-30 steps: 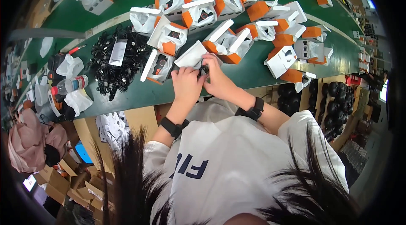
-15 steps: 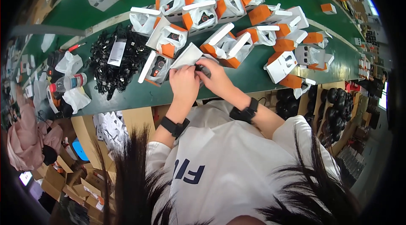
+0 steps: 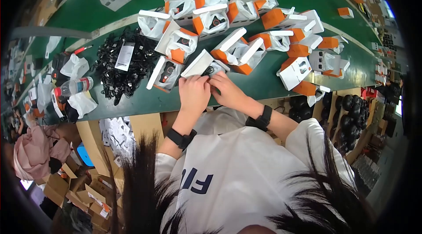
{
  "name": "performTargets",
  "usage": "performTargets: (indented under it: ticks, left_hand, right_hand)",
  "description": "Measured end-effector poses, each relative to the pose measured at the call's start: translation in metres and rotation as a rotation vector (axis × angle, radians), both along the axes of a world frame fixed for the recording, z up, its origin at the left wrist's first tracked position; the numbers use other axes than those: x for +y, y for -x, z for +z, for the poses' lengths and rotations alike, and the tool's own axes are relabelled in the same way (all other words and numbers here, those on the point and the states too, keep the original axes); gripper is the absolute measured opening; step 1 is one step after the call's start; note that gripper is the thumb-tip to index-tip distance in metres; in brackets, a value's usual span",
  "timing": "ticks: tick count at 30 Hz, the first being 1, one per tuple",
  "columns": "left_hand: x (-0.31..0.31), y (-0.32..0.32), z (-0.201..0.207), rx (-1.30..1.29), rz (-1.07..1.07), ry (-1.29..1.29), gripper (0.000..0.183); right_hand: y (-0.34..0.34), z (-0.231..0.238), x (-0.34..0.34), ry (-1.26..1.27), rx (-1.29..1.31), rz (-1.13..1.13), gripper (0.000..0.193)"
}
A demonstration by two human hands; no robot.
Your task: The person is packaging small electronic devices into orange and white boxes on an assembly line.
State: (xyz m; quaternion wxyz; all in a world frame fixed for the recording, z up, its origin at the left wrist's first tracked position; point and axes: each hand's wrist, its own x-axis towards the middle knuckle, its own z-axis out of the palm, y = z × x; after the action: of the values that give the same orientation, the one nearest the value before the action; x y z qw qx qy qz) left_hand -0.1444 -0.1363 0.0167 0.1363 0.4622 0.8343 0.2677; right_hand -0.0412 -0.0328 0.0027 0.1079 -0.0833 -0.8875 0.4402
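Right at my fingertips stands an open white box [image 3: 199,63] with its lid raised. A small coiled black cable [image 3: 208,71] shows at its mouth, above my fingers. My left hand [image 3: 194,94] is closed, its bent fingers at the box's near edge. Closed beside it, my right hand [image 3: 229,90] has its fingertips against the same edge; exactly what they pinch is partly hidden. Just left is another open box [image 3: 154,74] holding a smartwatch [image 3: 168,74] in white wrapping. Behind it stands an open box with an orange flap [image 3: 178,55], also with a watch.
A heap of black cables [image 3: 110,54] lies left, with a white slip [image 3: 125,57] on it. Several open white-and-orange boxes [image 3: 211,18] fill the green table's [image 3: 145,100] middle and right. A plastic bottle [image 3: 74,86] lies far left. A cardboard carton [image 3: 146,129] is below the edge.
My right hand has drawn back toward me from the box's inside to its near edge. The coiled black cable now shows above the fingers. My left hand has shifted slightly nearer.
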Motion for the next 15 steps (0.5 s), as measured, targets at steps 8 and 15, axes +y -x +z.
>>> performTargets:
  ticks: [8,15]
  left_hand:
    - [0.015,0.006,-0.002,0.007,0.074,0.257,0.016]
    - [-0.013,-0.013,0.006,-0.330,0.303,-0.429,0.028]
  right_hand:
    - [-0.005,0.032,0.004,0.012,-0.044,-0.329,0.037]
    - [-0.014,0.013,0.021,-0.260,-0.025,-0.039,0.026]
